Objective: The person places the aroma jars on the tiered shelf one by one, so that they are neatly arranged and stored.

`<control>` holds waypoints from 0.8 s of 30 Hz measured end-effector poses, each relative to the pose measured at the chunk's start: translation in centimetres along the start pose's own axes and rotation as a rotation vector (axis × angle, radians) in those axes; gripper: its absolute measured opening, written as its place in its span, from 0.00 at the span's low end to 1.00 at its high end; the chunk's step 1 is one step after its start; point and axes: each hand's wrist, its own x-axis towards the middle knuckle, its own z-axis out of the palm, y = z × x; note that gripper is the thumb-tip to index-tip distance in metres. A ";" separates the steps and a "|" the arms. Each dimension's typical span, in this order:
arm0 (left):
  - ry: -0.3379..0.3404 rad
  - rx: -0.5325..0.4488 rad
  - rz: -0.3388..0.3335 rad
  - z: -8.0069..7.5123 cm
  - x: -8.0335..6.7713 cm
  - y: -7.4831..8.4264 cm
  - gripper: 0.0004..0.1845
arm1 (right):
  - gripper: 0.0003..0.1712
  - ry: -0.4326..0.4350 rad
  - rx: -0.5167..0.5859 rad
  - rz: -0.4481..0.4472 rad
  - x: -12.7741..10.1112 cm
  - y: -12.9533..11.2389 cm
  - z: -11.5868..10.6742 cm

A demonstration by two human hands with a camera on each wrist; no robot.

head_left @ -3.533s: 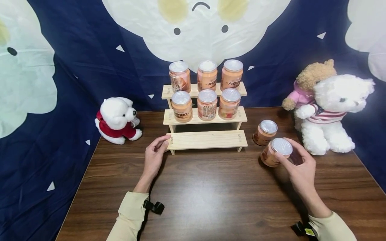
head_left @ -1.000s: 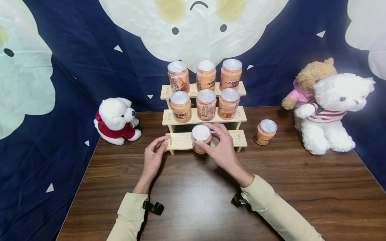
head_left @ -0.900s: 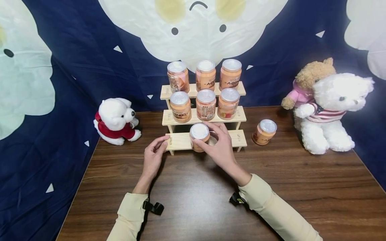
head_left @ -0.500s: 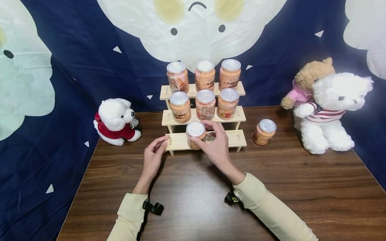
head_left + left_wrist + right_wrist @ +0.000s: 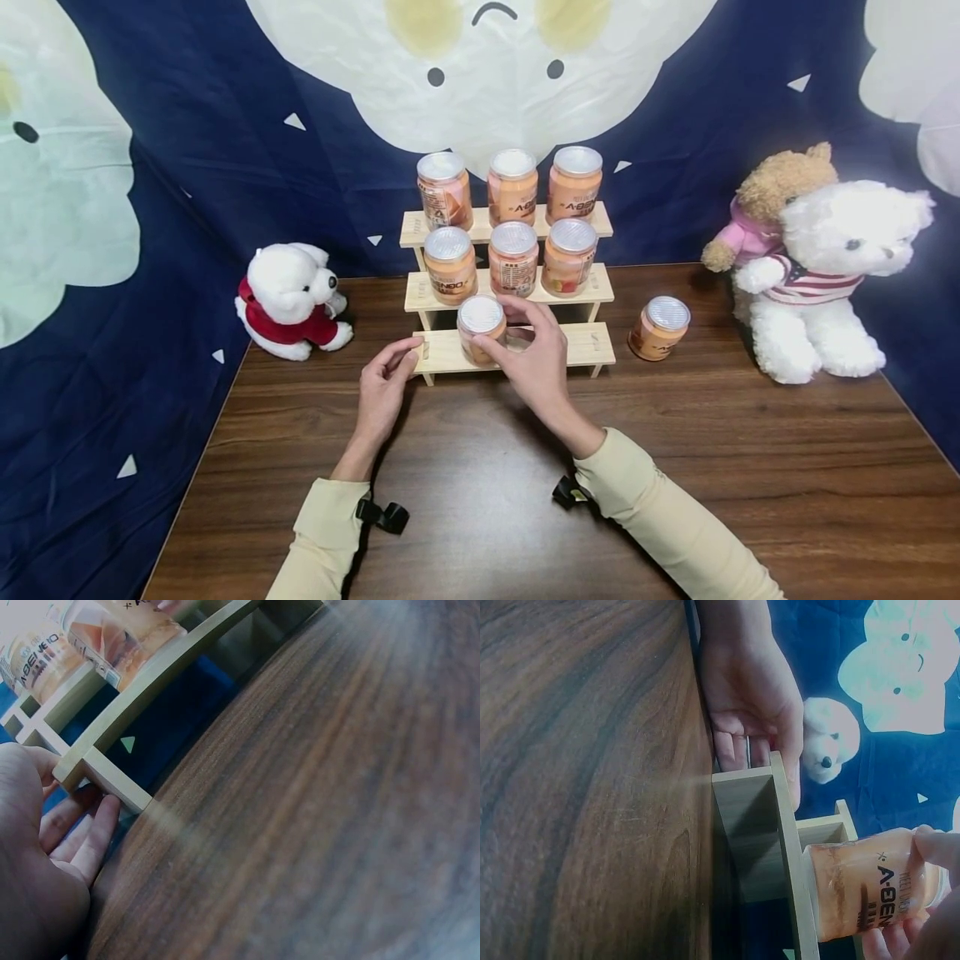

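Note:
My right hand point(image 5: 542, 360) grips an orange fruit can point(image 5: 481, 317) with a silver lid, thumb in front and fingers behind. The can is upright at the bottom step of a three-tier wooden stand point(image 5: 581, 343), left of its middle. In the right wrist view the base of the can point(image 5: 851, 889) is right at the board's surface. My left hand point(image 5: 382, 388) holds the left end of that bottom step. Seen from the left wrist, the thumb lies at the board's end and the other fingers point(image 5: 97, 832) curl beneath, beside the leg.
Three similar cans point(image 5: 514, 192) stand on the top step and three more point(image 5: 513, 262) on the middle one. Another can point(image 5: 658, 329) is on the table point(image 5: 480, 500) right of the stand. Plush toys sit left point(image 5: 292, 296) and right point(image 5: 817, 283); a blue curtain hangs behind.
The right hand has carried the can from the table at the right to the bottom step, then a little further left along it. The left hand keeps its place on the stand.

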 end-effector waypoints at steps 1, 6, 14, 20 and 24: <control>-0.001 0.000 0.000 0.0 0.0 0.0 0.14 | 0.37 0.002 0.006 -0.002 0.0 0.0 0.0; 0.000 0.019 -0.003 0.0 0.0 0.1 0.14 | 0.36 0.011 0.028 -0.009 0.0 0.0 0.2; -0.002 0.029 -0.011 0.1 0.0 0.2 0.14 | 0.36 0.000 -0.013 -0.032 0.1 0.1 -0.2; -0.005 0.017 -0.005 0.1 0.0 0.2 0.14 | 0.37 0.000 -0.016 -0.053 -0.2 0.4 -0.7; -0.005 0.013 -0.001 0.0 -0.1 0.0 0.14 | 0.37 -0.002 0.009 -0.052 -0.3 0.3 -1.4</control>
